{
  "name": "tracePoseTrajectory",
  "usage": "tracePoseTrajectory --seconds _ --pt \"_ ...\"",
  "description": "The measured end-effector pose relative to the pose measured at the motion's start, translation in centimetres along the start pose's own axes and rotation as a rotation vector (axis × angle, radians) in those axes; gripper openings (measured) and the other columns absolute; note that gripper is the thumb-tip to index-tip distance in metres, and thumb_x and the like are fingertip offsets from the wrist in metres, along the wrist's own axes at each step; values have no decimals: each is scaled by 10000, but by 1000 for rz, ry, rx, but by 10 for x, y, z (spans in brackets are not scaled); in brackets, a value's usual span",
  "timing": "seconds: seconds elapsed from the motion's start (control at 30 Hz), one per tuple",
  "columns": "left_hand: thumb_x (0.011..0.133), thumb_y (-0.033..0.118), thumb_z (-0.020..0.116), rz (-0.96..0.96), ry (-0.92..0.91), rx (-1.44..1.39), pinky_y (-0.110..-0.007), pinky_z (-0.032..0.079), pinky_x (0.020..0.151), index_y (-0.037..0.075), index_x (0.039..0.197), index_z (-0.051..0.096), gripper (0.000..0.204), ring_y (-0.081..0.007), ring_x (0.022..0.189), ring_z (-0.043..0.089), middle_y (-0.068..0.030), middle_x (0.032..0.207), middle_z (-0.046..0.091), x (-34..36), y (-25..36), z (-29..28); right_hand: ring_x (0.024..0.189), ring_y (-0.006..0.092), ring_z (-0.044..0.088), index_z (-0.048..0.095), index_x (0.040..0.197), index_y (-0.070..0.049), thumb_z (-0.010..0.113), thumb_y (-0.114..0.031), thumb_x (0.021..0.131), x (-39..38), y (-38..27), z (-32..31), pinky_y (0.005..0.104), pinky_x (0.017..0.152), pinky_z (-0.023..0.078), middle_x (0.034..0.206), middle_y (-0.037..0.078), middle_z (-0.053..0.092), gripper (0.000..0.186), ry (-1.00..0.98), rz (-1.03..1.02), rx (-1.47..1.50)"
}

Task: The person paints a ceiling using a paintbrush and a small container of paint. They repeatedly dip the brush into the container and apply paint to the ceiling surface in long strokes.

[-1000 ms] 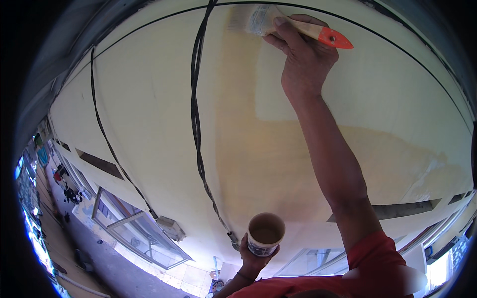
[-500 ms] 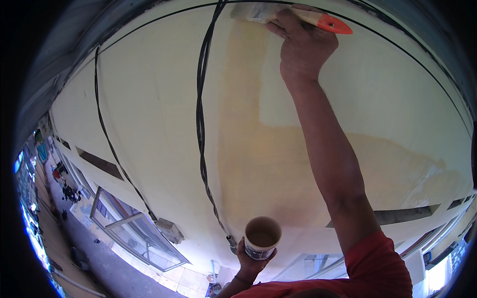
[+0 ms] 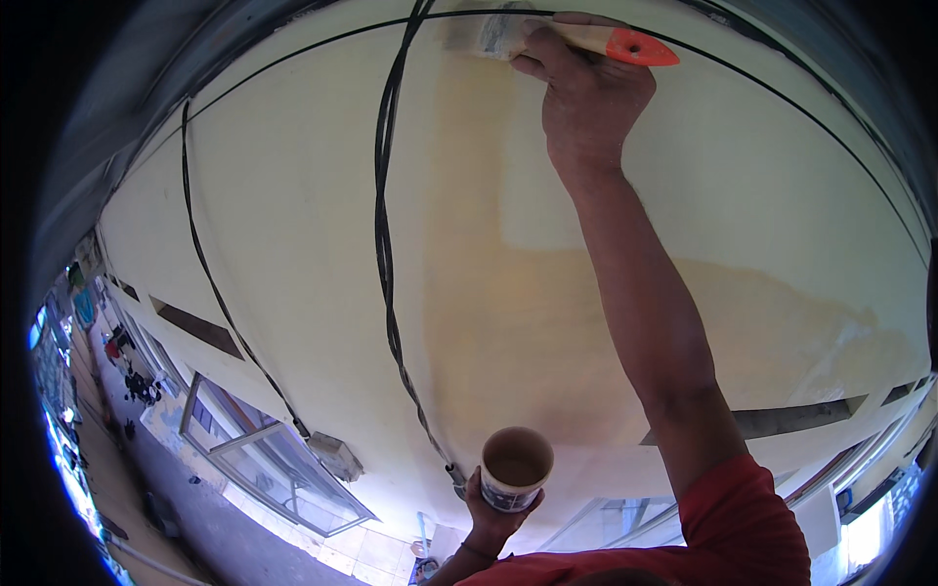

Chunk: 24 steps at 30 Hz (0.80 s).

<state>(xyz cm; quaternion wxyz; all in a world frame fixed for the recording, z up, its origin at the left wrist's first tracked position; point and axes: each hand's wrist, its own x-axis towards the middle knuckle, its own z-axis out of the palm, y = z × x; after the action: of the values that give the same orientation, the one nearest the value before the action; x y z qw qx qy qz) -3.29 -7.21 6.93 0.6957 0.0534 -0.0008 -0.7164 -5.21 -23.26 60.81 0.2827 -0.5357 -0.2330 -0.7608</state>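
High at the top of the wall, my right hand (image 3: 596,103) grips a wide paintbrush (image 3: 640,46) with a wooden handle and an orange-red end. Its bristles point left and touch the wall near the hanging cables. Below the brush runs a tan painted band (image 3: 474,176), which joins a broader tan patch (image 3: 547,322) on the cream wall (image 3: 303,234). Low in front of me, my left hand (image 3: 493,513) is wrapped round a paper cup (image 3: 516,469). The cup stands upright with brownish liquid inside.
A bundle of black cables (image 3: 384,215) hangs down left of the tan band, and a thin cable (image 3: 322,37) crosses along the wall's top. Farther left are another cable (image 3: 200,254), a grey box (image 3: 334,456) and an open window (image 3: 274,469). Dark vent slots (image 3: 796,418) cut the wall.
My right hand and the brush have shifted slightly left along the top of the wall. The view has tilted a little. The cup stays where it was in my left hand.
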Motion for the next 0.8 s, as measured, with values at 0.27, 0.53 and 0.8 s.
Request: tracePoseTrajectory --seconds 0.27,0.53,0.8 --pt "1005 643 532 20 14 43 -643 504 1060 236 1512 587 653 -379 1386 584 -109 1521 609 -6 -1 -5 849 261 784 687 1067 128 798 52 882 14 -32 -53 414 754 734 972 167 743 229 140 -175 -141" --pt "1006 658 523 6 2 -18 -629 503 1055 220 1515 582 674 -372 1374 588 -114 1511 608 -8 2 -1 818 242 788 697 1058 102 813 26 888 -16 -6 -9 394 728 732 966 158 750 219 9 -37 -146" --pt "1014 671 451 40 34 -41 -594 538 948 187 1501 576 698 -382 1291 624 -140 1444 625 -19 6 7 846 285 786 680 1085 142 777 76 863 26 -39 -58 424 756 739 1016 193 754 251 217 -233 -179"
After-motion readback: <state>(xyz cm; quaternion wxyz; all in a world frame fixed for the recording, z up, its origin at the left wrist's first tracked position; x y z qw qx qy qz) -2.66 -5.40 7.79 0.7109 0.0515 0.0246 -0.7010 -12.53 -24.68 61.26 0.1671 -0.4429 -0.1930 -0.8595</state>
